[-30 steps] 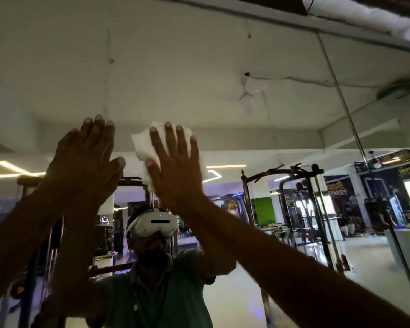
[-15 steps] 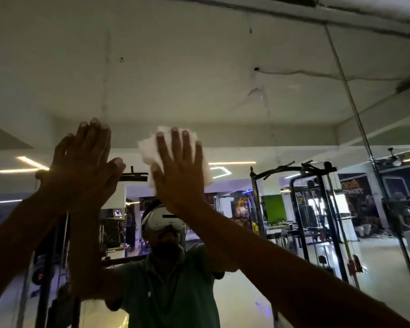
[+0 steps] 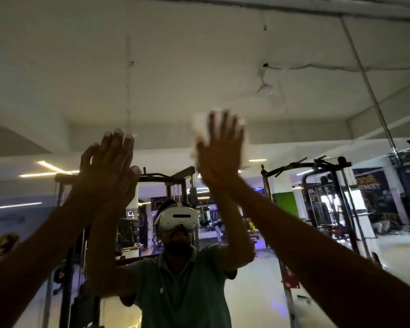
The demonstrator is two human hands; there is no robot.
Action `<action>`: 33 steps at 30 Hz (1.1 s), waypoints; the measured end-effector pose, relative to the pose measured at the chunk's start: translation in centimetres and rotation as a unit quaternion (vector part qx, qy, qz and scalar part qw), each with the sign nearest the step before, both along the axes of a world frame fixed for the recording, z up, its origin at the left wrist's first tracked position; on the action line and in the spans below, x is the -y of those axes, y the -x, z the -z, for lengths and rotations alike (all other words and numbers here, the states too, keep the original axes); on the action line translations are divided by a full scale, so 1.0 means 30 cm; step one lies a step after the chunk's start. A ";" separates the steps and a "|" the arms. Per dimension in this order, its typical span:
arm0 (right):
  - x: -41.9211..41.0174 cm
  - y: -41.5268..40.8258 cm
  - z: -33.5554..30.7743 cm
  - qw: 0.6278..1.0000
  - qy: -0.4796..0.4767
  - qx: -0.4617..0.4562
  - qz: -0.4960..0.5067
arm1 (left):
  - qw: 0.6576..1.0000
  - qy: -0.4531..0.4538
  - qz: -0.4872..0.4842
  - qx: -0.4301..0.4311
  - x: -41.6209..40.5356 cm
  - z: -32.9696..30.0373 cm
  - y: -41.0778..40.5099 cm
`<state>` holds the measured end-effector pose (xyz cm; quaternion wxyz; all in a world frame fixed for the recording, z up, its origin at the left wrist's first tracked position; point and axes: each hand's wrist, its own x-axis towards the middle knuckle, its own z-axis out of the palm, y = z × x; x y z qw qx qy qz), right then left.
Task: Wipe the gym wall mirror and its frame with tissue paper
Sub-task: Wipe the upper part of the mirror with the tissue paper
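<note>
The wall mirror (image 3: 199,67) fills the whole view and reflects the gym ceiling and machines. My right hand (image 3: 219,152) is raised with straight, spread fingers and presses a white tissue paper (image 3: 197,125) flat against the glass; the tissue shows around the fingertips and is blurred. My left hand (image 3: 109,166) lies flat on the glass to the left, fingers straight, holding nothing. The mirror's dark top frame (image 3: 270,3) runs along the upper edge. A thin vertical seam (image 3: 374,95) slants down on the right.
The reflection shows a person in a green shirt (image 3: 182,287) with a white headset (image 3: 178,217), between my arms. Black gym racks (image 3: 329,166) and a green panel (image 3: 285,205) appear in the reflection to the right.
My right hand with the tissue has slid to the right and slightly up along the glass. The left hand stays flat at about the same spot on the mirror.
</note>
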<state>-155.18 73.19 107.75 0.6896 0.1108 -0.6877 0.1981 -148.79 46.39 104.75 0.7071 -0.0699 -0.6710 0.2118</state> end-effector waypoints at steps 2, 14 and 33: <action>0.177 -0.049 0.065 0.991 -0.131 -0.031 -0.010 | 0.999 0.004 0.002 -0.036 0.028 -0.025 -0.007; -0.052 0.006 -0.248 0.978 0.195 0.071 0.008 | 0.999 -0.021 0.048 -0.016 0.175 -0.182 -0.067; 0.337 -0.085 -0.068 0.999 -0.026 -0.009 0.016 | 0.999 0.017 0.022 0.027 0.266 -0.217 -0.033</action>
